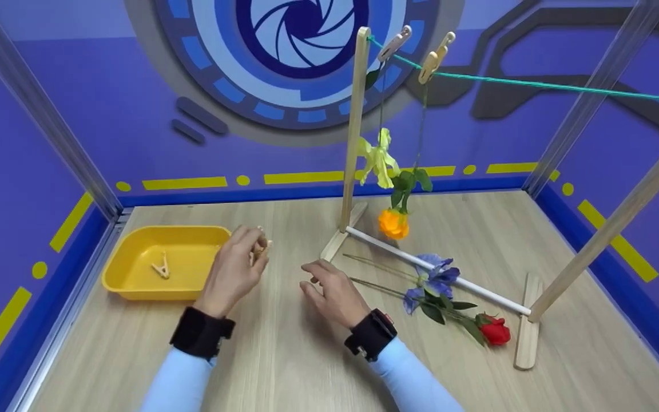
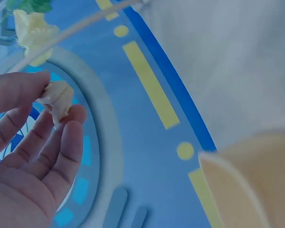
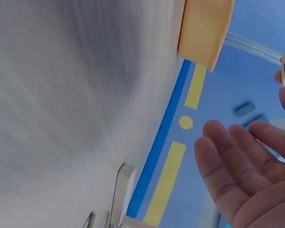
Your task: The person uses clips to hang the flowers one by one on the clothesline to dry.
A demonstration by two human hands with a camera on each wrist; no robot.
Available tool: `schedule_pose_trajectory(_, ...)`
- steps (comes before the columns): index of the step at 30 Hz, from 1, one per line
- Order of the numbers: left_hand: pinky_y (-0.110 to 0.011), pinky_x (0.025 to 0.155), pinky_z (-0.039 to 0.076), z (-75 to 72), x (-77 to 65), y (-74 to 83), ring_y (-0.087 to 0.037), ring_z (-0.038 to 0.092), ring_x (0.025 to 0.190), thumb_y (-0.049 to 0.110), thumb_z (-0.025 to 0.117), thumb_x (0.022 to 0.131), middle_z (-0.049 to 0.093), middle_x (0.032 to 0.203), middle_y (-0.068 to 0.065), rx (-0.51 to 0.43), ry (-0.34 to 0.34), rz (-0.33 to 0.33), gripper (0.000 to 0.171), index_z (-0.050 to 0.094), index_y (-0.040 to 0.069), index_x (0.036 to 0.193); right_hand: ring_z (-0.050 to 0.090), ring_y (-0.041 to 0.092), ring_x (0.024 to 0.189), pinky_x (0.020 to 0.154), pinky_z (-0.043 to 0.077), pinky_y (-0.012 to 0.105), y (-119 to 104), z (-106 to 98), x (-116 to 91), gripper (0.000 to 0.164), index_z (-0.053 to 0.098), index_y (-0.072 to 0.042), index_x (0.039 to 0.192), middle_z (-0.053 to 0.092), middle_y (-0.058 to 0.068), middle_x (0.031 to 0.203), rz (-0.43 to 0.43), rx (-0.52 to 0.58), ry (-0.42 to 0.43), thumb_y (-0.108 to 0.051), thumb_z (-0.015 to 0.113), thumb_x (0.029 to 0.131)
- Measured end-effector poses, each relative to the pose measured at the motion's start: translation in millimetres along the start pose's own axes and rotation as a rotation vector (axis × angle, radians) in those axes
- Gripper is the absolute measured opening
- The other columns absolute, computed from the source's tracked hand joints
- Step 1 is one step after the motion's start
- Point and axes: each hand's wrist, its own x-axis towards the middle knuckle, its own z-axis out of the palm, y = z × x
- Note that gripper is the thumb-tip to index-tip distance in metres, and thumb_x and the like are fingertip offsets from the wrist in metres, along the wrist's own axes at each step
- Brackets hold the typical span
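Observation:
My left hand [image 1: 229,274] is just past the right rim of the yellow tray [image 1: 158,295], pinching a small wooden clothespin [image 2: 61,97] between thumb and fingertips. Another clothespin [image 1: 161,266] lies inside the tray. Over the table, left of the stand's foot, my right hand [image 1: 334,290] holds nothing, its fingers loosely bent. To its right a purple-blue flower [image 1: 439,280] and a red rose [image 1: 495,331] lie with their stems toward that hand. From the green cord [image 1: 535,84] hang a pale yellow flower [image 1: 379,159] and an orange flower [image 1: 393,224], heads down, each by a clothespin.
The cord runs from the stand's left wooden post [image 1: 356,131] toward the right post [image 1: 610,234]. A white rod [image 1: 484,290] joins the two feet low over the table, with the purple-blue flower across it. Blue-violet panels [image 1: 301,154] enclose the back and sides.

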Motion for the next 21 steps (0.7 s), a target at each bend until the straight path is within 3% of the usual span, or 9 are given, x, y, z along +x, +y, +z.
schedule_pose_trajectory(5, -0.037, 0.074, 0.059, 18.5, -6.5, 13.6, -0.025, 0.066, 0.091, -0.004, 0.082, 0.083, 0.063, 0.120, -0.013, -0.071, 0.053, 0.033, 0.036, 0.067, 0.004, 0.115, 0.071, 0.027, 0.091, 0.075, 0.061, 0.039, 6.4, -9.6, -4.6, 0.028, 0.067, 0.001, 0.125, 0.069, 0.017, 0.115, -0.013, 0.053, 0.038, -0.013, 0.066, 0.101)
schedule_pose_trajectory(10, -0.037, 0.075, 0.061, 35.6, -14.4, 27.6, -0.023, 0.069, 0.090, -0.005, 0.082, 0.083, 0.058, 0.140, -0.019, -0.170, 0.044, 0.041, 0.048, 0.066, 0.002, 0.127, 0.071, 0.025, 0.092, 0.078, 0.061, 0.045, 12.6, -20.0, -9.1, 0.032, 0.064, 0.002, 0.130, 0.069, 0.018, 0.117, 0.017, 0.148, 0.029, -0.012, 0.065, 0.102)
schedule_pose_trajectory(16, -0.036, 0.077, 0.060, 52.5, -24.2, 37.7, -0.021, 0.068, 0.091, -0.008, 0.082, 0.081, 0.061, 0.135, -0.016, -0.310, 0.069, 0.033, 0.047, 0.067, 0.001, 0.124, 0.072, 0.025, 0.092, 0.079, 0.061, 0.043, 13.5, -29.8, -15.0, 0.038, 0.061, 0.002, 0.137, 0.073, 0.016, 0.113, 0.032, 0.175, -0.009, -0.014, 0.064, 0.103)
schedule_pose_trajectory(21, -0.034, 0.076, 0.060, 64.2, -30.9, 40.4, -0.019, 0.067, 0.087, -0.008, 0.083, 0.080, 0.059, 0.126, -0.013, -0.366, 0.108, 0.023, 0.044, 0.067, 0.000, 0.120, 0.073, 0.022, 0.085, 0.076, 0.061, 0.037, 11.7, -32.8, -21.0, 0.040, 0.059, 0.002, 0.140, 0.075, 0.015, 0.108, 0.008, 0.185, -0.043, -0.014, 0.064, 0.103)
